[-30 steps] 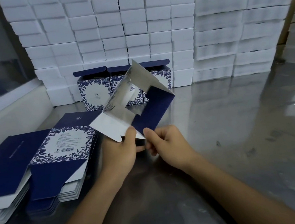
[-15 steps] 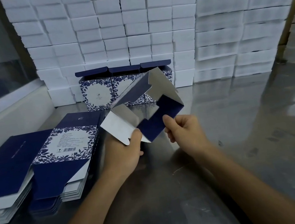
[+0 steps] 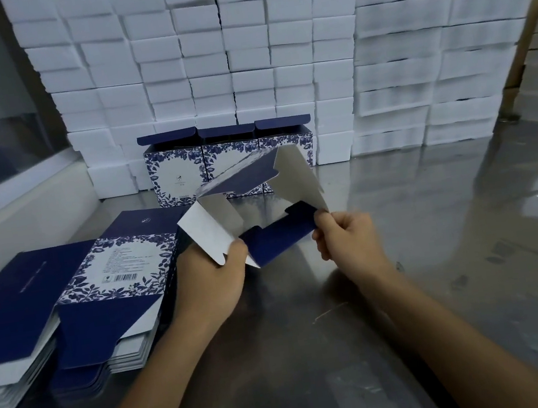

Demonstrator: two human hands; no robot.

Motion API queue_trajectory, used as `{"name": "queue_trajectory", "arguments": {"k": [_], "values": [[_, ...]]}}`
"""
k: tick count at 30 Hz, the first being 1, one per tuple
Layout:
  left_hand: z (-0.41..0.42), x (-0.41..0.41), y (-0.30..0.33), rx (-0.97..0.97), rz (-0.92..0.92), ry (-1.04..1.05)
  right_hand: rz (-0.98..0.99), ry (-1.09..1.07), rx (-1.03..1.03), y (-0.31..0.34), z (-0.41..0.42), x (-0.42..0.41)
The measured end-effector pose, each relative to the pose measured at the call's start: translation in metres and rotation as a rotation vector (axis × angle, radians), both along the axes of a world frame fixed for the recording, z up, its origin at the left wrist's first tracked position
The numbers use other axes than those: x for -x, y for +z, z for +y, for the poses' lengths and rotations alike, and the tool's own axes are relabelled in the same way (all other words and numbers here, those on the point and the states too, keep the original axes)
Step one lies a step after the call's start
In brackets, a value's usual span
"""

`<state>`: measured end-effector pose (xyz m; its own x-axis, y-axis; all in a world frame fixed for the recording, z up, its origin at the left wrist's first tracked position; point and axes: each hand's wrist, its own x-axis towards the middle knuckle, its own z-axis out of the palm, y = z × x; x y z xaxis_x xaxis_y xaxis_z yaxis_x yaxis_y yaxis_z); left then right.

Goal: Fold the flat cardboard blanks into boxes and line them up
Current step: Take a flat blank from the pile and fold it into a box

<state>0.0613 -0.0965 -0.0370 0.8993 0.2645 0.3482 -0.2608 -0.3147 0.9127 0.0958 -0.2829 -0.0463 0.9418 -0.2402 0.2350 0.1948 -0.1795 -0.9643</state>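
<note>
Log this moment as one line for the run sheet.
step: folding blank | left hand: grips near flap | right hand: pinches right edge | finished boxes: three in row | flat stack: left on table

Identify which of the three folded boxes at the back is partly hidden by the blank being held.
The rightmost box; the held blank overlaps its front.

Half-folded blank (image 3: pixel 262 218): navy outside, white inside. Stacked flat blanks (image 3: pixel 77 300): navy with blue-and-white floral border. Three finished boxes (image 3: pixel 229 154): navy lids, floral fronts. Foam blocks (image 3: pixel 205 57): white. Table (image 3: pixel 440 249): grey metal.
</note>
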Motion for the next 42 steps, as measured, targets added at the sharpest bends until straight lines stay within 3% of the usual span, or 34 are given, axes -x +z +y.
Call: {"name": "queue_trajectory", "arguments": {"k": [3, 5, 10, 18, 22, 25, 29, 35, 42], "values": [[0.004, -0.003, 0.000, -0.104, -0.037, 0.062, -0.040, -0.097, 0.124, -0.002, -0.002, 0.002], [0.004, -0.005, -0.001, -0.187, -0.101, 0.123, -0.118, -0.120, 0.101, 0.001, -0.001, 0.007], [0.005, -0.004, -0.003, -0.219, -0.204, 0.080, -0.375, 0.054, 0.061, 0.014, 0.008, 0.017], [0.005, 0.002, 0.006, -0.095, -0.246, -0.038, -0.403, 0.207, 0.055, 0.013, 0.014, 0.021], [0.004, -0.001, 0.006, -0.111, -0.221, 0.027, -0.329, 0.172, 0.074, 0.009, 0.014, 0.017], [0.001, 0.000, 0.005, -0.115, -0.220, 0.042, -0.301, 0.117, 0.214, 0.006, 0.014, 0.015], [-0.002, 0.004, 0.005, -0.125, -0.260, 0.034, -0.408, -0.019, 0.343, 0.005, 0.014, 0.015], [-0.006, 0.007, 0.006, -0.119, -0.293, 0.021, -0.479, -0.170, 0.336, 0.010, 0.009, 0.016], [-0.003, 0.004, 0.006, -0.121, -0.271, 0.045, -0.338, -0.106, 0.277, 0.008, 0.007, 0.010]]}}
